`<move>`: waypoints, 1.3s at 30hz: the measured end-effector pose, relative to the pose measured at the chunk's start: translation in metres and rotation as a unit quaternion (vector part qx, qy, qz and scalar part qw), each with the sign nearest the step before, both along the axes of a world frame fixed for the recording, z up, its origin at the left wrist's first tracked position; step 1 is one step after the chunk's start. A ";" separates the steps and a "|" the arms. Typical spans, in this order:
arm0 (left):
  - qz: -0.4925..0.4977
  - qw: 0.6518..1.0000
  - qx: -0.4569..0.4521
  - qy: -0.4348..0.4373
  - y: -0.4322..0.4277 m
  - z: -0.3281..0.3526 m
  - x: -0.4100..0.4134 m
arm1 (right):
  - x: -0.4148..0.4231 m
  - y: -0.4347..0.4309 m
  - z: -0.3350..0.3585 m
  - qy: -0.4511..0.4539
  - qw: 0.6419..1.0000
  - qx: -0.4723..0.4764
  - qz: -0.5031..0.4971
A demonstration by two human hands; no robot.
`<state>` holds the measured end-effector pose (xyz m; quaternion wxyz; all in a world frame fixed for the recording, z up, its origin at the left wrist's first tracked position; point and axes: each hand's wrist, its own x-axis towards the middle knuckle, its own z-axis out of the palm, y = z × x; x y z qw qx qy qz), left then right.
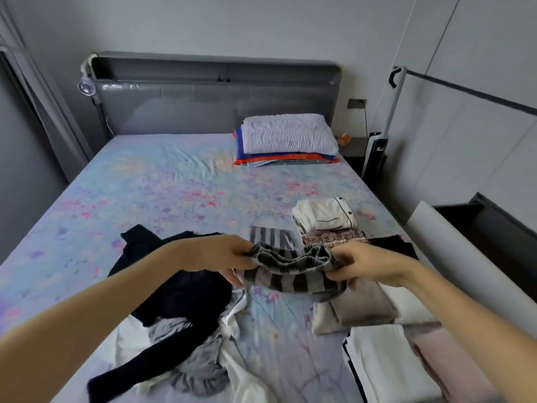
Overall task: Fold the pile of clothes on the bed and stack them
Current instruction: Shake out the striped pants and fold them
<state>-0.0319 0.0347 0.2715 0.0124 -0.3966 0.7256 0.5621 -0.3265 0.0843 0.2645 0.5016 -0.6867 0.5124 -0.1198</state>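
Two hands (223,257) (363,266) pinch a striped garment (290,274) above the bed (162,181); a loose grip risks undoing its fold.

Grey padded headboard (215,91), pale wall (232,24), white panels (479,82) at right

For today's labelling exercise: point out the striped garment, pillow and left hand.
striped garment (293,282): head view, its striped middle.
pillow (287,133): head view, its top face.
left hand (222,254): head view, its back.
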 end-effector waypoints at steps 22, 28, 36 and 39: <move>0.319 0.940 0.118 -0.017 -0.171 -0.208 -0.051 | 0.009 -0.189 -0.196 0.034 0.952 0.149 -0.267; 0.360 0.926 0.111 -0.035 -0.242 -0.298 -0.073 | -0.001 -0.269 -0.288 0.085 0.942 0.143 -0.293; 0.426 0.904 0.017 -0.031 -0.310 -0.385 -0.085 | 0.000 -0.344 -0.370 0.158 0.944 0.039 -0.288; 0.301 0.927 -0.166 -0.152 -0.275 -0.411 -0.084 | 0.001 -0.311 -0.390 0.271 0.944 -0.060 -0.177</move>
